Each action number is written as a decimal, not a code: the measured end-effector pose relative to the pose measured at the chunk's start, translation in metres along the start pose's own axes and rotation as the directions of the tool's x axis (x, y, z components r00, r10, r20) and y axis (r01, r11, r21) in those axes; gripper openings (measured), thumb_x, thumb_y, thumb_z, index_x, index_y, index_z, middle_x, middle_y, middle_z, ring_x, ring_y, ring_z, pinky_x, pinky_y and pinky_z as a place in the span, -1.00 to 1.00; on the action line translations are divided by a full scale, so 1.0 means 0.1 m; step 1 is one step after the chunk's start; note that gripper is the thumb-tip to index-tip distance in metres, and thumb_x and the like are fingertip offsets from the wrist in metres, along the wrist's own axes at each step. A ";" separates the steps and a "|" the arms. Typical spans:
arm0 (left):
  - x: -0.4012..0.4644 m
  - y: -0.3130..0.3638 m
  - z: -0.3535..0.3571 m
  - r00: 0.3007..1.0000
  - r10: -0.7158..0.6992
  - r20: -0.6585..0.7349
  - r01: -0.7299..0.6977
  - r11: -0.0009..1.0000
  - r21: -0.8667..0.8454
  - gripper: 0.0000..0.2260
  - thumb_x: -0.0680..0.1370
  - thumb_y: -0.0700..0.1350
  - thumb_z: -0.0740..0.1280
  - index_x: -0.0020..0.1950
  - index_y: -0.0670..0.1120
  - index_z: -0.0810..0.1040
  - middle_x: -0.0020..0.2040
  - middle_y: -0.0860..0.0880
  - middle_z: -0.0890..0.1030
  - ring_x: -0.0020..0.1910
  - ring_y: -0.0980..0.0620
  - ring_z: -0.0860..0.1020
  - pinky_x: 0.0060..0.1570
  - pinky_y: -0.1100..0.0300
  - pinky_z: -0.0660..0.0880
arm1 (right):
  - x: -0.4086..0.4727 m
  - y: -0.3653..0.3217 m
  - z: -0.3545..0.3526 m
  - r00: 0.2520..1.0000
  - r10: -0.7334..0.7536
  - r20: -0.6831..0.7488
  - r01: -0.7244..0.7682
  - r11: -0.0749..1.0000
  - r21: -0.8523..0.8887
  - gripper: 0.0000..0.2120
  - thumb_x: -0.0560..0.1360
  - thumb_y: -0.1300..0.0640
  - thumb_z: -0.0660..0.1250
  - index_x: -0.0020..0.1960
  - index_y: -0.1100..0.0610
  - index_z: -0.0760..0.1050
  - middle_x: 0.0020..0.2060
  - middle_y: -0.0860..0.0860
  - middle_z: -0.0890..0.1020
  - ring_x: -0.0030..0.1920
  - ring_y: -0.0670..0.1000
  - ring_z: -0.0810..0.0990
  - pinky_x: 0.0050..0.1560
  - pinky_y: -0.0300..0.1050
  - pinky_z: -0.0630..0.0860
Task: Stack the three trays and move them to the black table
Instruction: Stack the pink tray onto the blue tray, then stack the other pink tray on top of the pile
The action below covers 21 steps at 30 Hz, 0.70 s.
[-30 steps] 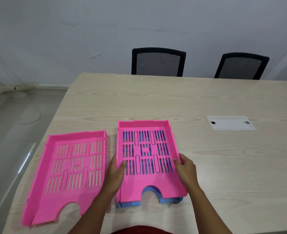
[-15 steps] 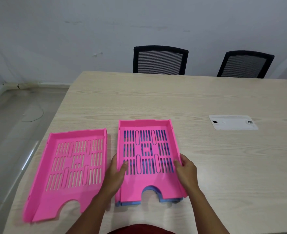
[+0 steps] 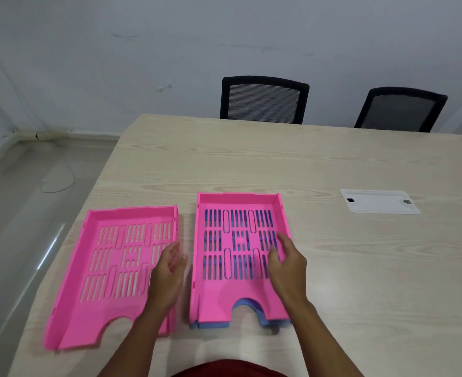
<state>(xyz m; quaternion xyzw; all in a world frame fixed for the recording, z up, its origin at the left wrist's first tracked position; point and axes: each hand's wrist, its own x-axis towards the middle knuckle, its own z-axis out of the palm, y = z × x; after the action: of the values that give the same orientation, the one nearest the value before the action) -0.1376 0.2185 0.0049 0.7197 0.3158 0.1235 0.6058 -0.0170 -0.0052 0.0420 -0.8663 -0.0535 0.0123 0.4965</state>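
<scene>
A pink slotted tray (image 3: 219,292) lies nested on a blue tray (image 3: 247,303), whose edge shows at the front notch and through the slots. A second pink tray (image 3: 88,295) lies alone to the left, near the table's left edge. My left hand (image 3: 168,273) hovers open over the gap between the two pink trays, above the single tray's right wall. Over the right part of the stacked tray floats my right hand (image 3: 288,263), fingers apart, holding nothing. No black table is in view.
The trays rest on a light wooden table (image 3: 360,268). A white cable cover plate (image 3: 379,201) is set into it at the right. Two black mesh chairs (image 3: 264,99) (image 3: 399,108) stand at the far edge. Floor lies beyond the left edge.
Both hands have let go of the stacked pink tray's sides. The left hand moved left toward the single pink tray; the right hand lifted over the stack.
</scene>
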 end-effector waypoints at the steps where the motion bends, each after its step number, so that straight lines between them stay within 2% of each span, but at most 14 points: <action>1: 0.00 0.00 -0.08 0.999 0.014 -0.032 -0.014 1.000 -0.003 -0.62 0.63 -0.13 0.24 0.46 -0.02 0.37 0.42 -0.04 0.48 0.35 0.05 0.45 0.28 0.18 0.38 | -0.01 -0.05 0.07 1.000 -0.011 0.024 0.011 1.000 0.014 -0.59 0.59 0.23 0.29 0.43 0.12 0.48 0.31 0.03 0.62 0.27 -0.07 0.57 0.32 -0.20 0.43; 3: -0.02 0.00 -0.24 0.995 0.039 -0.087 -0.041 0.999 -0.023 -0.70 0.63 -0.13 0.25 0.36 0.01 0.46 0.29 0.01 0.57 0.26 0.08 0.53 0.26 0.16 0.43 | -0.06 -0.17 0.24 0.996 -0.040 0.084 0.037 0.999 0.036 -0.58 0.59 0.24 0.30 0.44 0.15 0.47 0.34 0.05 0.60 0.32 -0.03 0.56 0.38 -0.08 0.45; 5: -0.02 0.00 -0.40 0.989 0.049 -0.139 -0.059 0.996 -0.068 -0.76 0.63 -0.16 0.26 0.27 0.03 0.52 0.19 0.06 0.62 0.20 0.13 0.57 0.26 0.10 0.48 | -0.14 -0.28 0.42 0.989 -0.082 0.121 0.077 0.996 0.045 -0.59 0.58 0.26 0.31 0.42 0.18 0.48 0.30 0.07 0.63 0.29 -0.01 0.59 0.37 0.02 0.50; 8: -0.04 -0.03 -0.68 0.972 0.044 -0.232 -0.072 0.991 -0.111 -0.80 0.61 -0.20 0.28 0.20 -0.03 0.58 0.11 0.03 0.68 0.13 0.13 0.62 0.21 0.07 0.53 | -0.28 -0.49 0.70 0.973 -0.143 0.179 0.133 0.989 0.067 -0.60 0.58 0.27 0.31 0.42 0.19 0.48 0.25 0.08 0.66 0.24 -0.02 0.62 0.32 -0.01 0.53; 11: -0.08 -0.12 -1.00 0.944 0.061 -0.325 -0.089 0.993 -0.074 -0.80 0.60 -0.20 0.29 0.14 0.04 0.60 0.06 0.11 0.68 0.08 0.30 0.60 0.21 0.13 0.50 | -0.44 -0.71 1.02 0.944 -0.206 0.258 0.191 0.978 0.082 -0.60 0.58 0.27 0.30 0.41 0.20 0.48 0.23 0.08 0.66 0.22 -0.02 0.63 0.31 -0.08 0.53; 12: -0.09 -0.16 -1.11 0.932 0.073 -0.356 -0.096 0.994 -0.049 -0.80 0.59 -0.20 0.29 0.13 0.04 0.60 0.07 0.11 0.67 0.10 0.29 0.59 0.24 0.10 0.48 | -0.50 -0.77 1.13 0.936 -0.222 0.272 0.205 0.975 0.091 -0.60 0.57 0.28 0.30 0.40 0.21 0.48 0.23 0.09 0.66 0.22 -0.01 0.63 0.32 -0.09 0.52; 15: -0.10 -0.30 -1.41 0.896 0.106 -0.430 -0.102 0.994 0.033 -0.81 0.58 -0.20 0.32 0.13 0.02 0.62 0.18 0.03 0.63 0.27 0.06 0.52 0.33 0.00 0.41 | -0.66 -0.91 1.39 0.926 -0.226 0.303 0.195 0.972 0.129 -0.59 0.57 0.29 0.29 0.41 0.23 0.46 0.29 0.09 0.61 0.26 0.00 0.60 0.36 -0.05 0.50; 16: -0.11 -0.35 -1.50 0.890 0.108 -0.442 -0.094 0.994 0.053 -0.80 0.58 -0.19 0.33 0.14 0.04 0.61 0.23 0.04 0.60 0.32 0.08 0.47 0.34 0.02 0.38 | -0.71 -0.93 1.47 0.923 -0.215 0.319 0.181 0.975 0.132 -0.58 0.58 0.29 0.28 0.44 0.21 0.44 0.32 0.06 0.57 0.28 -0.03 0.57 0.38 -0.06 0.48; 18: -0.09 -0.46 -1.68 0.893 0.078 -0.444 -0.042 0.995 0.091 -0.78 0.58 -0.15 0.33 0.21 0.06 0.57 0.34 0.05 0.51 0.44 0.10 0.33 0.39 0.03 0.29 | -0.80 -0.94 1.61 0.911 -0.167 0.377 0.138 0.985 0.102 -0.52 0.59 0.25 0.28 0.50 0.18 0.36 0.40 0.05 0.48 0.35 -0.04 0.49 0.44 -0.07 0.42; 21: -0.01 -0.63 -1.89 0.911 -0.032 -0.411 0.088 0.989 0.118 -0.65 0.60 -0.07 0.30 0.40 -0.05 0.46 0.47 -0.05 0.39 0.51 -0.05 0.28 0.42 -0.03 0.27 | -0.91 -0.90 1.83 0.896 -0.047 0.441 0.055 0.998 -0.006 -0.42 0.60 0.16 0.30 0.58 0.14 0.23 0.53 0.06 0.33 0.49 0.06 0.36 0.52 0.01 0.28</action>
<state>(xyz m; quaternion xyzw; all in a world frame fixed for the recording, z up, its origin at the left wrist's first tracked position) -0.2636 0.3721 -0.0097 0.7068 0.4650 0.2309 0.4805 -0.1285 0.1878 0.0243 -0.8438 -0.1873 0.1945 0.4638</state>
